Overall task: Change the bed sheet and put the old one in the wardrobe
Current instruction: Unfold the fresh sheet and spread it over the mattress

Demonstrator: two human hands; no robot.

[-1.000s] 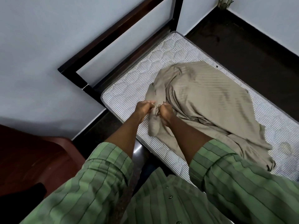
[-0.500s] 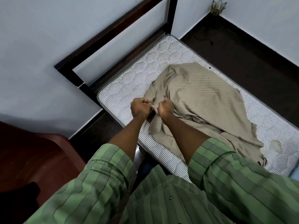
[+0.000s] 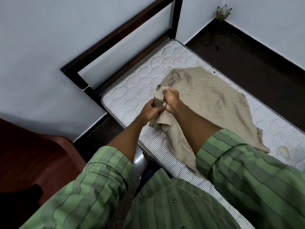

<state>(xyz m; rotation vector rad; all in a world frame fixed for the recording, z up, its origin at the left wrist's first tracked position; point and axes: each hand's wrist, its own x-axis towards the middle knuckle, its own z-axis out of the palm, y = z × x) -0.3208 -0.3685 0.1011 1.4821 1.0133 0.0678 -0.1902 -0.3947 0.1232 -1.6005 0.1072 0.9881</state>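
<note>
Room: pale walls meet a dark floor [image 3: 247,52], and a dark bed frame [image 3: 118,38] stands against the wall, with a small lotus-shaped ornament [image 3: 223,13] in the far corner.
Change: half a second ago both fists were side by side and level over the cloth; now the right hand is higher and further from the body, and the left hand is lower, so the gathered edge is drawn between them.
Meaning: I judge that the person is searching along the hem for a corner of the sheet before spreading it. Whether this is the fresh sheet or the old one I cannot tell. The mattress is bare around it, so the old cover seems already off.
Right hand: the right hand [image 3: 171,100] is closed in a fist on a fold of the beige sheet [image 3: 214,100], knuckles up, wrist bent a little.
Left hand: the left hand [image 3: 152,111] pinches the same bunch from below; its fingers are partly hidden by cloth.
Hands together: they touch or almost touch, with cloth between them.
Arms: both forearms are bare and reach forward from green striped sleeves [image 3: 247,162].
Sheet: it lies crumpled on the striped mattress [image 3: 132,90], mostly on the right half, and one tail hangs toward the person.
Beside: a reddish wooden surface [image 3: 33,154] is at the left.
</note>
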